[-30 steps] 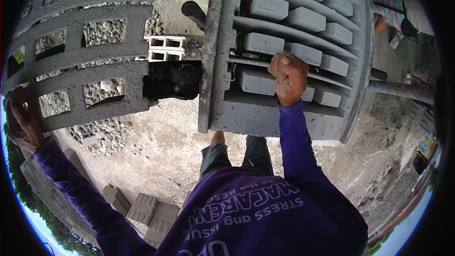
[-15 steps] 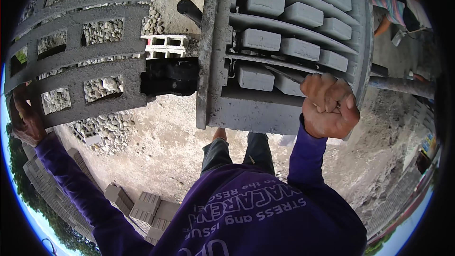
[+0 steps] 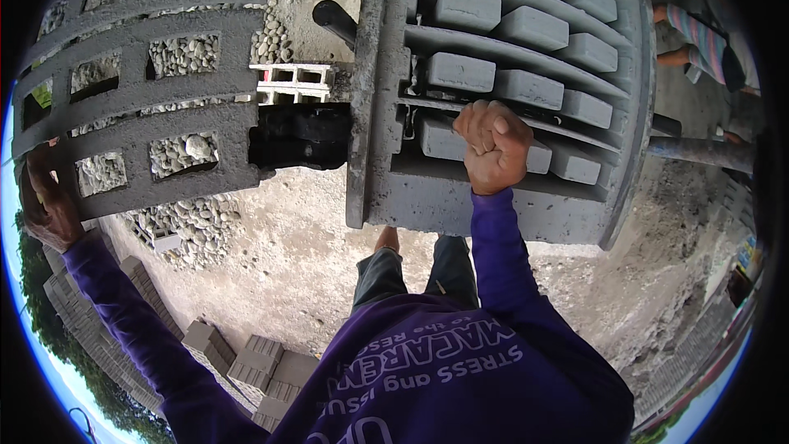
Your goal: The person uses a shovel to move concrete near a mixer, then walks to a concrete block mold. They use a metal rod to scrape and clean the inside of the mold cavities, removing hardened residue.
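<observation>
A grey block mould stands before me, with rows of grey rectangular cores between curved divider plates. To its left a hinged grey lid with rows of rectangular openings is swung out. My left hand grips the lid's far-left end near its front corner. Over the front row of cores is my right hand, closed in a fist around a thin flat metal tool, which the fist now almost wholly hides. That hand covers part of the nearest divider and the core under it.
Pebbles lie on the ground below the lid. A pale hollow block is beyond the black hinge. Stacked grey blocks stand at lower left. A co-worker's striped sleeve shows at upper right, near a pipe.
My right hand has moved left along the front row, from the right end toward the middle. The tool's blade, visible before, is now hidden. My left hand stays on the lid.
</observation>
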The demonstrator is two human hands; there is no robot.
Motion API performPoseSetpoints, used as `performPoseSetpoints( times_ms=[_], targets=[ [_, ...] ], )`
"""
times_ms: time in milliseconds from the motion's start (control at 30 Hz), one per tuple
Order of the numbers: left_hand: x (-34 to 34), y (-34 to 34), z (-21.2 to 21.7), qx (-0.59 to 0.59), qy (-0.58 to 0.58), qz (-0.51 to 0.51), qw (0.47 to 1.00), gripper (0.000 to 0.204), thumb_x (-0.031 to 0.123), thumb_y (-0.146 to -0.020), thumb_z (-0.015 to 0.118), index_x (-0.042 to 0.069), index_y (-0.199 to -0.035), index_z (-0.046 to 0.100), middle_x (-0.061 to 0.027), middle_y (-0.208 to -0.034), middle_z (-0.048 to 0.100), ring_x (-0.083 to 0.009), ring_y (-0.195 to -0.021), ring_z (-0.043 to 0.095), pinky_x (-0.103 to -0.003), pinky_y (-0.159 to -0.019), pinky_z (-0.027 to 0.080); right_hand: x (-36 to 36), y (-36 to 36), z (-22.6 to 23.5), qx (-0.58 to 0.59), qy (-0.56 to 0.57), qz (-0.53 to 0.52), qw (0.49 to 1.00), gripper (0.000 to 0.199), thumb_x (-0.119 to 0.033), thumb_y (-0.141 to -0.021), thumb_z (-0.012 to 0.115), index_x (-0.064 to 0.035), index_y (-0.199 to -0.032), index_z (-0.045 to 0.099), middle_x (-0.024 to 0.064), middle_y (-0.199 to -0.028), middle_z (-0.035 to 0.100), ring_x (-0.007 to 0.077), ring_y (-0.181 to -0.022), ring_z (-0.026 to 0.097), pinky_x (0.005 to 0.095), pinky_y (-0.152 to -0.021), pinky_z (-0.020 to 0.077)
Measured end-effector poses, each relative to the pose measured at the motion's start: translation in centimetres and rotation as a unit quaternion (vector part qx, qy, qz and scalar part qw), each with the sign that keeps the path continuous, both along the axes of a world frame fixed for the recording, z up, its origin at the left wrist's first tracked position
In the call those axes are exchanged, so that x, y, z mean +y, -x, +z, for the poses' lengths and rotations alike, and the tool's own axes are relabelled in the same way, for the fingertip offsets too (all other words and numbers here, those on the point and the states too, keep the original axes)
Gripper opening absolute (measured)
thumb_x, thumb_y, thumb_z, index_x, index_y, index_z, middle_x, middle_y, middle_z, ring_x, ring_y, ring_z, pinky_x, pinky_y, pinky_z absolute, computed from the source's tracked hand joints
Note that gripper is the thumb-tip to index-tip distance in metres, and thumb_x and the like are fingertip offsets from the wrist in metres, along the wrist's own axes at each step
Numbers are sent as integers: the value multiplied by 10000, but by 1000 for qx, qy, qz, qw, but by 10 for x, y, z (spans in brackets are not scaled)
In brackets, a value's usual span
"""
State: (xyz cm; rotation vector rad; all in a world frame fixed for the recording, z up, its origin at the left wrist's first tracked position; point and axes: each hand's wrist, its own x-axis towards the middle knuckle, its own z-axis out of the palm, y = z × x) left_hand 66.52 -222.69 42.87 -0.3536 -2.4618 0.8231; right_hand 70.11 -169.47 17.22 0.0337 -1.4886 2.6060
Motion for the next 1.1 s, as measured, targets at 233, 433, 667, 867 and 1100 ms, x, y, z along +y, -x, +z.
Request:
performPoseSetpoints(
  times_ms=[233, 433, 667, 867, 1100],
  targets=[
    [-12, 0, 2, 18, 4, -6, 1000, 220, 124, -890, 668, 131, -1110, 665, -37, -1051, 714, -181, -874, 698, -293, -716, 543, 14, -13, 30, 63, 0, 37, 997, 345, -241, -877, 478, -97, -592, 349, 15, -531, 315, 151, -504, 278, 339, -531, 240],
    [-2, -6, -8, 43, -127, 68, 989, 232, 222, -953, 569, 132, -1133, 685, -41, -1052, 718, -189, -909, 692, -294, -742, 535, 5, -11, 48, 49, 37, 26, 998, 320, -135, -785, 577, -32, -578, 354, 23, -536, 314, 137, -499, 257, 318, -501, 208],
    [-1, 1, -2, 13, -3, 24, 1000, 369, 47, -791, 754, 128, -1132, 637, -34, -1013, 707, -187, -856, 697, -288, -705, 560, 14, 7, 6, -8, -5, 34, 999, 311, -161, -821, 508, -38, -611, 315, 32, -563, 306, 120, -494, 236, 305, -470, 205],
    [-8, -7, 0, 42, 21, 31, 998, 286, 126, -819, 750, 140, -1092, 666, -15, -987, 715, -195, -826, 701, -280, -677, 563, 90, 19, 117, 40, 46, 119, 991, 385, -326, -925, 383, -143, -590, 334, 5, -505, 363, 115, -461, 275, 301, -491, 233],
    [3, -4, -4, 24, -38, 59, 997, 234, 112, -851, 702, 141, -1081, 669, -23, -1030, 702, -180, -847, 689, -285, -669, 565, 65, 12, 56, -35, -14, -12, 999, 380, -287, -894, 391, -140, -559, 291, 7, -480, 328, 119, -429, 250, 287, -455, 194]
  ],
)
